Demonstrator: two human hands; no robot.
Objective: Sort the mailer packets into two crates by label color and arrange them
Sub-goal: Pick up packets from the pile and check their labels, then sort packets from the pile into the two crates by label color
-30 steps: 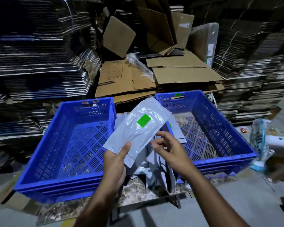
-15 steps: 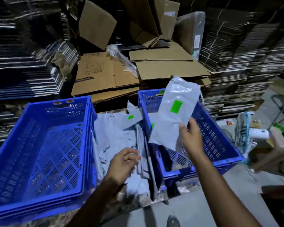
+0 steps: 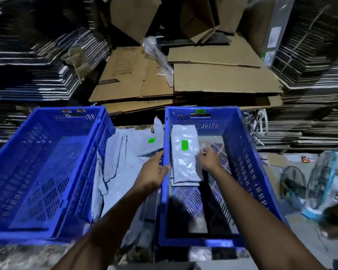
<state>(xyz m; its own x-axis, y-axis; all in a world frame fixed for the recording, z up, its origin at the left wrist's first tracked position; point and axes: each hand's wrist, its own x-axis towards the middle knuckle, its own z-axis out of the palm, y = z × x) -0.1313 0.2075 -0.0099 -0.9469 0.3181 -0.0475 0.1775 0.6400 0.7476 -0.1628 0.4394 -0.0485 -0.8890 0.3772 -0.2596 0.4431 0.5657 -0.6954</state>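
Packet (image 3: 184, 152) with a green label lay in the right crate (image 3: 248, 162). Right hand (image 3: 209, 159) rested loosely on its edge. Left hand (image 3: 154, 170) hovered open beside the crate wall.

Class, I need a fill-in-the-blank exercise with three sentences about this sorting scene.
1. The label on the packet in the right crate is ____.
2. Both crates are coloured ____.
3. The left crate holds ____ packets.
4. Unsorted packets lie ____ the two crates.

Missing words: green; blue; no; between
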